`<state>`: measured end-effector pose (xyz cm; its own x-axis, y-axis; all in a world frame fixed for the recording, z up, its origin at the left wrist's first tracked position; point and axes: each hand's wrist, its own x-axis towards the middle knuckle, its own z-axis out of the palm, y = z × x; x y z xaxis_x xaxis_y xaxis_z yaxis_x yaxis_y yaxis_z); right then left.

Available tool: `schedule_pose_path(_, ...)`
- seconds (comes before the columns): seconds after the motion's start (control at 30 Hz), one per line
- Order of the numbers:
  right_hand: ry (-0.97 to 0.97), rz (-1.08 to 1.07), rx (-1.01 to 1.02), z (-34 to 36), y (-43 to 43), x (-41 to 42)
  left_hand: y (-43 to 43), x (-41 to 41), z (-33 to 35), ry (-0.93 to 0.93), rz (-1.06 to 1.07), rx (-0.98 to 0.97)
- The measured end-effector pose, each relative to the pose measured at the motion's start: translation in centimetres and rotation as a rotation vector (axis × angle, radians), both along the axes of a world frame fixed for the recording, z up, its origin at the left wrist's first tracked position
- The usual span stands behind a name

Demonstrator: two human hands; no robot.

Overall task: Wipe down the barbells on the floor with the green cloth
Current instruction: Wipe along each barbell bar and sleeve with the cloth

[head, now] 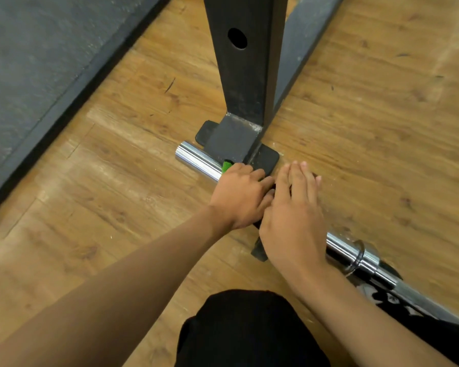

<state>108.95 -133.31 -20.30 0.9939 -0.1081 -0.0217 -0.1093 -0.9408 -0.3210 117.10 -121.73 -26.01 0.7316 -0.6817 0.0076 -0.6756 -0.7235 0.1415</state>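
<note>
Head view: barbell (196, 160) lies diagonally on the wood floor (117, 181), its chrome sleeve end touching or just beside the base of the black rack post (247, 75). Left hand (239, 197) is curled over the sleeve, clamping the green cloth (226, 166); only 1 corner of cloth shows. Right hand (292, 213) lies flat over the bar, fingers straight, grasping nothing.

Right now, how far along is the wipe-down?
Done: unclear. The barbell shines at its sleeve end, but nothing proves it was wiped. In hand: the left hand holds the cloth on the sleeve beside the post foot, and the right hand lies flat next to it, fingers straight. Left: the collar and beyond, where no cloth is. No other barbells are in view.
</note>
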Motion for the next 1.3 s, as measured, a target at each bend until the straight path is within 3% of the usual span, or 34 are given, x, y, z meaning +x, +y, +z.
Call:
schedule_pose_path(0.1, -0.042, 0.031, 0.022, -0.3, 0.0, -1.0, 2.6, -1.7, -1.6, -0.075, -0.119, -0.024)
schedule_pose_path(0.23, -0.045, 0.073, 0.008, -0.4, 1.4, -1.9, 5.3, -2.2, -3.0, -0.24, -0.048, -0.116)
schedule_pose_path(0.47, -0.016, 0.1, 0.003, 0.0, -0.1, -2.1, 2.5, 0.3, -1.2, -0.156, 0.243, -0.064)
schedule_pose_path(0.67, -0.021, -0.124, 0.258, -0.9, -0.3, 1.2, 2.1, -2.4, -2.2, -0.096, 0.006, -0.151)
schedule_pose_path(0.8, -0.051, -0.103, 0.264, -1.1, 0.2, -0.2, 3.4, -1.6, -2.1, -0.159, -0.053, -0.091)
schedule_pose_path(0.9, -0.064, -0.094, 0.254, -1.4, 0.3, -0.1, 3.2, 0.6, -0.9, -0.139, 0.149, -0.022)
schedule_pose_path(0.97, -0.086, -0.095, 0.266, -1.6, 0.1, 0.2, 1.4, 1.4, 0.2, -0.042, 0.288, 0.156)
schedule_pose_path(1.03, -0.1, -0.1, 0.279, -1.5, -0.3, 0.2, 0.0, 1.3, 0.4, -0.009, 0.29, 0.199)
schedule_pose_path(1.17, -0.127, -0.074, 0.256, -1.2, 0.4, -0.9, 0.8, -2.1, -1.3, -0.098, 0.143, -0.147)
schedule_pose_path(1.3, -0.149, 0.006, 0.135, -1.0, 1.6, -3.2, 2.9, -3.8, -1.3, -0.079, 0.069, -0.197)
